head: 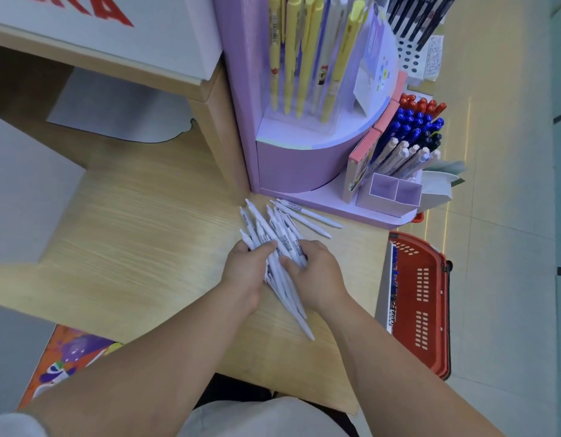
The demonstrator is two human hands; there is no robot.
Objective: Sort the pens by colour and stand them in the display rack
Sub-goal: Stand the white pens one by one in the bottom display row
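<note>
A bundle of white pens (274,239) lies on the wooden counter (140,234), fanned out toward the rack. My left hand (246,272) and my right hand (315,272) press in on the bundle from both sides, fingers curled around the pens. Two loose white pens (307,214) lie apart, just beyond the bundle. The purple display rack (304,156) stands behind them. Its right side holds red-capped pens (422,105), blue-capped pens (413,124) and white pens (402,156) standing in rows. Two small purple compartments (396,190) at the front look empty.
Yellow pens (307,55) hang in the rack's upper section. A red shopping basket (421,304) with more packaged items sits on the floor past the counter's right edge. A white sign box (115,29) occupies the back left. Colourful packaging (70,357) lies below the near edge.
</note>
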